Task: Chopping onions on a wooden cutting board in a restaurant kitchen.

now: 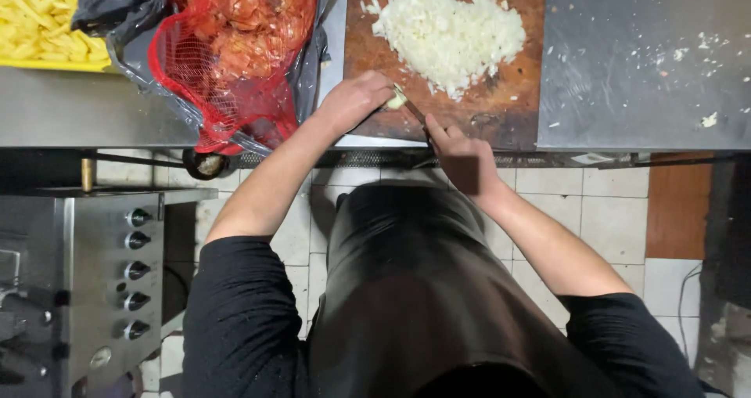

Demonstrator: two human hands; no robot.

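At frame centre, the left hand clenches a pale onion piece on the brown wooden cutting board; the right hand grips a dark-handled knife.

Red net sack, counter's left.

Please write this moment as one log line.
left hand: holds onion piece | right hand: grips knife | cutting board: chopped onion pile

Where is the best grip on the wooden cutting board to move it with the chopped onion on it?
Grip the cutting board by its bare right edge, coming from the right: the chopped onion pile sits upper-centre, and the left hand and right hand crowd the near-left corner.
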